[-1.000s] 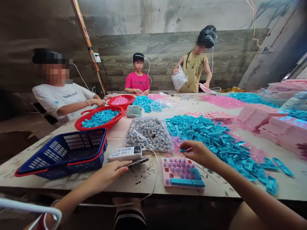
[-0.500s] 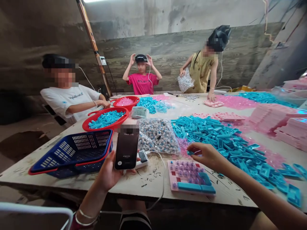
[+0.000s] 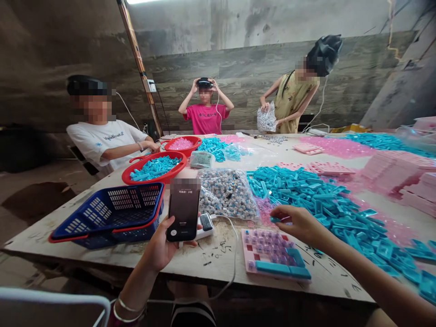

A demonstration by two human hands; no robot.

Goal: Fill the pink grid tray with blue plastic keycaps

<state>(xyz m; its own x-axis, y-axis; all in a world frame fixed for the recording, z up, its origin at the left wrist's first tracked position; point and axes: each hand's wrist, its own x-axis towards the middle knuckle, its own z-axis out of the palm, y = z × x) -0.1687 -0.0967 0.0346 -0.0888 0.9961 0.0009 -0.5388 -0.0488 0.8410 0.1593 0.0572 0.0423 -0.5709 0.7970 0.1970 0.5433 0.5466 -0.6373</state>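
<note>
Head view, left fingers (image 3: 166, 223) around one phone (image 3: 184, 209), right fingers (image 3: 284, 210) pinching one blue piece (image 3: 274, 220), one pink keypad (image 3: 272, 252)

The phone (image 3: 184, 213), nearly flat before, now stands upright in the left hand (image 3: 161, 247).

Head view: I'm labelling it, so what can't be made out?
In the head view:
White device: its left part, behind the phone.
Blue piece: full shape, covered by the right hand.
Phone top: blurred by pixelation.
Nearer pink stack: right end, cut off by the right edge.
</note>
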